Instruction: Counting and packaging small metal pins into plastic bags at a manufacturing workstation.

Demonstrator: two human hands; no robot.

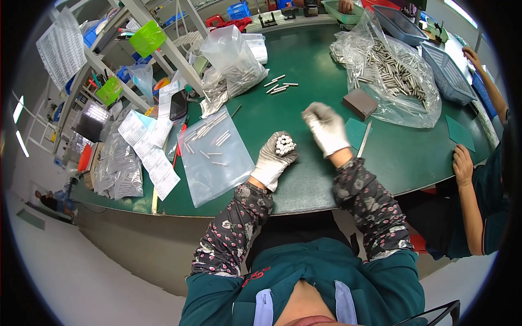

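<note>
Here the left hand (274, 158), gloved in white, is curled around a bundle of short metal pins (284, 144) held end-up just above the near edge of the green table (321, 65). The right hand (327, 127) hovers just beside it, fingers drawn together (whether they pinch a pin I cannot tell). A flat clear bag (215, 155) with a few pins lies to the left, a large bag of pins (394, 70) sits far right by blue baskets (447, 73), and a co-worker's hand (463, 164) rests on the table edge.

One head-worn fisheye view, looking steeply down, close over the green table (326, 60).
</note>
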